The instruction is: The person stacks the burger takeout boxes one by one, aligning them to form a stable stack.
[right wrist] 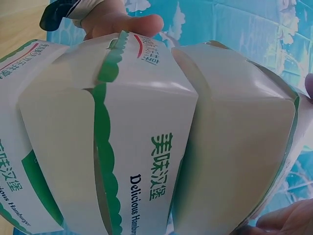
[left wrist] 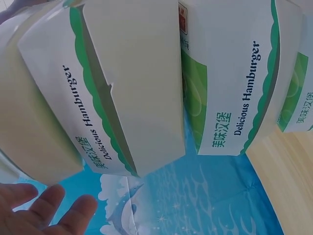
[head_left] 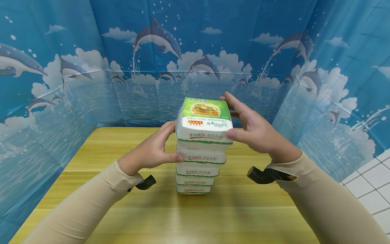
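Note:
Several white and green paper hamburger boxes stand in an upright, slightly uneven stack. My right hand [head_left: 256, 130] grips the top hamburger box [head_left: 204, 127] at its right side, thumb on the front corner and fingers toward the back. This box has a burger picture on its lid and sits right above the second hamburger box [head_left: 201, 157]. On the stack's left is my left hand [head_left: 150, 147], its thumb straight at the second box's front corner. In the left wrist view its fingers [left wrist: 73, 215] are spread beside the boxes, holding nothing.
Beneath the stack is a yellow wood-grain table [head_left: 122, 213]. A blue curtain [head_left: 195, 40] printed with dolphins surrounds the table at the back and sides. White floor tiles [head_left: 370, 184] show at the right. Each wrist wears a black camera mount [head_left: 262, 175].

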The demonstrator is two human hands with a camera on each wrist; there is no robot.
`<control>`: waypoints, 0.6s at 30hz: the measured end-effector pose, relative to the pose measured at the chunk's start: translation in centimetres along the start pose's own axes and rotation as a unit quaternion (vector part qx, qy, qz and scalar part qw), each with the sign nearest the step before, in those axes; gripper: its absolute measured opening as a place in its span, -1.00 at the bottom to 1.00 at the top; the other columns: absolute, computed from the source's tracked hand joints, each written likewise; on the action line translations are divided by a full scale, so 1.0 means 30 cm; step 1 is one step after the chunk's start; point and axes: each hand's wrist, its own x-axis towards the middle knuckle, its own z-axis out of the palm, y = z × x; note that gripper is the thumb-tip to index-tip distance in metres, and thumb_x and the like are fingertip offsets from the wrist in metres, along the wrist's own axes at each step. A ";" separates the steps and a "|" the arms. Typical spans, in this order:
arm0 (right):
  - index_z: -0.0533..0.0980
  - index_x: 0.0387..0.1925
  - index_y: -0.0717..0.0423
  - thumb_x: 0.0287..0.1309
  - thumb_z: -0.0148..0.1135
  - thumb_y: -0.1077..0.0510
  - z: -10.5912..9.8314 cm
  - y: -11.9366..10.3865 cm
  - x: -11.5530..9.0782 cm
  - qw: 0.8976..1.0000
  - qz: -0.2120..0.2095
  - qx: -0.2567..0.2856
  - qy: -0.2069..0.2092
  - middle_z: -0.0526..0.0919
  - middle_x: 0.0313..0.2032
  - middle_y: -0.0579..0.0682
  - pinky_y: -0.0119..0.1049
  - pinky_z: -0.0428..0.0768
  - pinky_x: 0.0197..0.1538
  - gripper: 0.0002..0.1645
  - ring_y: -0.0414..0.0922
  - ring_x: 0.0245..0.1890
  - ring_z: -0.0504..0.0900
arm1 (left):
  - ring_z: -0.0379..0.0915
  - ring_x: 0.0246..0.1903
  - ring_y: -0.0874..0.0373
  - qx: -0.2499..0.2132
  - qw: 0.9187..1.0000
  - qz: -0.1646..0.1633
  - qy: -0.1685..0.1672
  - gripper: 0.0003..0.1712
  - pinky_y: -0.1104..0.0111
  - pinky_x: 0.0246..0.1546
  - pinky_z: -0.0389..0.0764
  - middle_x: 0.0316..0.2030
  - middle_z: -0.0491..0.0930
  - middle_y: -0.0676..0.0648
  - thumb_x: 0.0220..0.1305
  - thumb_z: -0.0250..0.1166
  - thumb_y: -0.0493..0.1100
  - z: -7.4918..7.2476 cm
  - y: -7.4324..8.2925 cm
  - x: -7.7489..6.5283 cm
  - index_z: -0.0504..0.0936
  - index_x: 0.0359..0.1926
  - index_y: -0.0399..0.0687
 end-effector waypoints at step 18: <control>-0.25 0.73 -0.10 0.49 0.21 -0.14 0.000 0.012 0.006 1.000 0.003 -0.005 0.024 -0.05 0.69 0.03 0.32 0.09 0.54 0.11 0.11 0.64 0.02 | -0.05 0.59 0.09 0.002 1.000 -0.008 0.002 0.05 -0.31 0.46 0.22 0.59 0.13 0.16 0.20 0.24 0.63 -0.005 -0.019 0.008 0.12 0.61 0.53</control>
